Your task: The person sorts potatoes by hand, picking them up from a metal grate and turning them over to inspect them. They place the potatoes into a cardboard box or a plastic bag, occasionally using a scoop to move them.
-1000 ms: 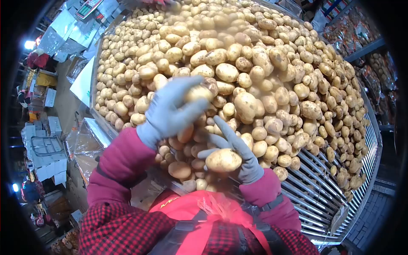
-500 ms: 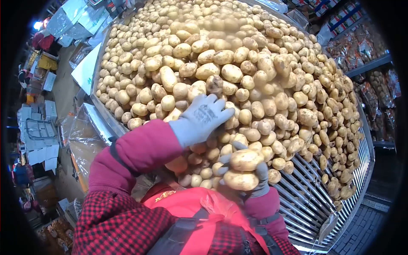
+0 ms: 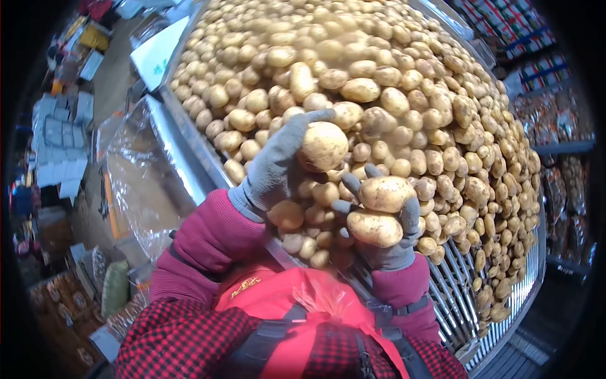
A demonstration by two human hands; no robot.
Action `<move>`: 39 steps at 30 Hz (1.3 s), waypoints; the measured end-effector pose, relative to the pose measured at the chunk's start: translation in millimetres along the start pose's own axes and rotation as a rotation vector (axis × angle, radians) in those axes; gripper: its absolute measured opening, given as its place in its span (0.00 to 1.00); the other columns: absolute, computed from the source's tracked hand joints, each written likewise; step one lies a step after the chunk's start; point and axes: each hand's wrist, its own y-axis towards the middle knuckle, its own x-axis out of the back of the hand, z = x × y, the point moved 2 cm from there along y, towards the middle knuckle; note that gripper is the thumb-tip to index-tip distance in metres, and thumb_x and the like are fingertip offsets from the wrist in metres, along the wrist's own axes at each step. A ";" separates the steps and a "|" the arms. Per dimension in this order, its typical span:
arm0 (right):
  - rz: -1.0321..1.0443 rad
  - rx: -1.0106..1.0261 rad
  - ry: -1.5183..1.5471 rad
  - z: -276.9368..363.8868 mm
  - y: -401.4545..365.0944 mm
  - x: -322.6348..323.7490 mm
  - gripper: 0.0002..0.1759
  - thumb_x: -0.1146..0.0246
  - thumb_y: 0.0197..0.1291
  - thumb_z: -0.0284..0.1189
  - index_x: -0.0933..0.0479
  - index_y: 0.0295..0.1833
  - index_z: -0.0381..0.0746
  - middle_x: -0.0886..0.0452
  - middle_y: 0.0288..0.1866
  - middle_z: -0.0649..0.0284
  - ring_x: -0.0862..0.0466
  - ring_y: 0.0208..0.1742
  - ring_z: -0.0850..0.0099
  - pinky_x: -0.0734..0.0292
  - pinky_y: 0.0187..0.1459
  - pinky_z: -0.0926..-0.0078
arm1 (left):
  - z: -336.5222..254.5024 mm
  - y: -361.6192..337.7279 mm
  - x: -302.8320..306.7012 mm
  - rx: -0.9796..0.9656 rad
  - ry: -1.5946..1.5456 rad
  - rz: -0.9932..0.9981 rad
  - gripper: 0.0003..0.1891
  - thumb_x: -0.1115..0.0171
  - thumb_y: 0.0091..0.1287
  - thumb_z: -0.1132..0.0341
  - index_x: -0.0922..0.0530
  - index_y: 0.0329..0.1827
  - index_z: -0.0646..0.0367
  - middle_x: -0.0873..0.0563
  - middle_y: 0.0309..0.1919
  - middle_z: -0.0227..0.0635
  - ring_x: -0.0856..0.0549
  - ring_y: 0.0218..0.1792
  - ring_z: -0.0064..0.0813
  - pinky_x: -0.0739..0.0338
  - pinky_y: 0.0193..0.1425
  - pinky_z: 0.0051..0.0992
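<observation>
In the head view my left hand [image 3: 274,165], in a grey glove, is closed round one large pale potato [image 3: 324,147] and holds it above the heap. To the right, my gloved right hand [image 3: 392,251] grips two potatoes stacked together, an upper potato [image 3: 386,193] and a lower potato [image 3: 375,228]. Its fingers curl round them from both sides. Both hands are over the near edge of a large potato heap [image 3: 435,120]. Smaller potatoes [image 3: 307,246] lie between and below my hands.
The heap rests on a slatted metal table [image 3: 451,278] with a raised metal rim [image 3: 199,142]. Clear plastic film [image 3: 142,183] hangs on the left. Cardboard boxes [image 3: 60,142] stand beyond it. Shelves with bagged goods [image 3: 549,120] are at the right.
My left hand has turned over and lifted a large potato off the heap. My right hand still grips its two potatoes. The camera view has shifted.
</observation>
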 end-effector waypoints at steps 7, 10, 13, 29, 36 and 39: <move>0.037 -0.167 0.034 -58.6 -4.7 -26.0 0.55 0.47 0.69 0.67 0.43 0.83 0.31 0.25 0.75 0.48 0.22 0.73 0.49 0.23 0.71 0.49 | 19.0 -149.0 57.2 -0.297 0.035 -0.302 0.32 0.37 0.78 0.49 0.31 0.78 0.58 0.13 0.54 0.38 0.09 0.44 0.30 0.16 0.35 0.21; 0.173 -0.255 -0.156 -76.7 -13.3 -30.0 0.57 0.44 0.68 0.66 0.45 0.84 0.30 0.33 0.81 0.48 0.27 0.77 0.47 0.26 0.71 0.42 | 37.1 -260.5 81.2 -0.278 0.029 -0.566 0.32 0.44 0.81 0.46 0.32 0.79 0.57 0.13 0.56 0.40 0.10 0.43 0.32 0.17 0.36 0.26; 0.251 -0.355 -0.116 -108.4 -22.0 -34.5 0.57 0.44 0.66 0.67 0.44 0.84 0.35 0.36 0.84 0.52 0.28 0.77 0.46 0.22 0.65 0.39 | 59.8 -362.8 100.7 -0.364 0.072 -0.904 0.28 0.51 0.84 0.48 0.29 0.77 0.56 0.13 0.55 0.39 0.10 0.42 0.31 0.17 0.35 0.24; 0.338 -0.920 -0.520 -203.9 -89.0 -124.3 0.39 0.44 0.76 0.56 0.36 0.81 0.43 0.25 0.74 0.57 0.22 0.71 0.56 0.24 0.71 0.52 | 56.3 -373.7 22.7 -0.502 1.479 -0.613 0.55 0.15 0.49 0.46 0.33 0.83 0.41 0.40 0.82 0.56 0.36 0.80 0.61 0.38 0.83 0.51; 0.408 -1.169 -0.465 -209.4 -94.0 -122.6 0.43 0.41 0.75 0.57 0.42 0.84 0.45 0.29 0.77 0.59 0.26 0.74 0.60 0.30 0.71 0.56 | 74.3 -367.6 43.7 -0.560 1.109 -0.692 0.51 0.11 0.44 0.61 0.26 0.77 0.39 0.46 0.84 0.57 0.38 0.82 0.59 0.37 0.83 0.48; 0.474 -1.212 -0.642 -214.1 -93.0 -115.9 0.41 0.41 0.77 0.53 0.43 0.85 0.46 0.25 0.72 0.61 0.20 0.67 0.64 0.21 0.59 0.64 | 90.3 -373.5 67.7 -0.576 0.851 -0.709 0.48 0.12 0.46 0.64 0.24 0.76 0.41 0.48 0.84 0.55 0.39 0.82 0.55 0.37 0.83 0.44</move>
